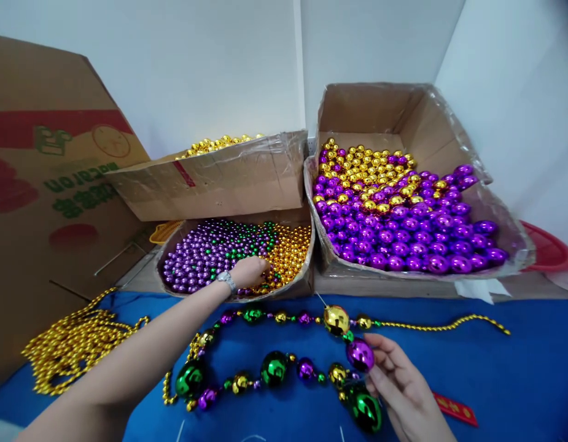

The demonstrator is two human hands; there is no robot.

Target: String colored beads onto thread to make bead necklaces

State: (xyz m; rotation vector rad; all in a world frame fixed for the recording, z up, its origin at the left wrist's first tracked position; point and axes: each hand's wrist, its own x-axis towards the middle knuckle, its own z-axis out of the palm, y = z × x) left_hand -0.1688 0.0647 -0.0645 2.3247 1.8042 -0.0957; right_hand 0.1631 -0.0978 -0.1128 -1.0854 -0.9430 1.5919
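My left hand [250, 271], a watch on its wrist, reaches into the cardboard box of small beads [196, 258]. Its fingers are curled down among gold beads [290, 245], and their tips are hidden. At the lower right, my right hand [396, 374] pinches a large shiny purple bead [360, 355] on a bead strand. The strand loops across the blue tabletop, with a large gold bead [336, 320] above the purple one and large green beads [274, 368] along it. A thin needle-like tip [321, 299] sticks up near the gold bead. A gold bead chain [440, 327] trails right.
A box of larger purple and gold beads [403, 236] stands back right. Behind the small-bead box, another box [237, 184] holds gold beads. A tall carton [44, 202] and heaped gold chains [81, 344] are on the left. A red strip [456, 409] lies beside my right wrist.
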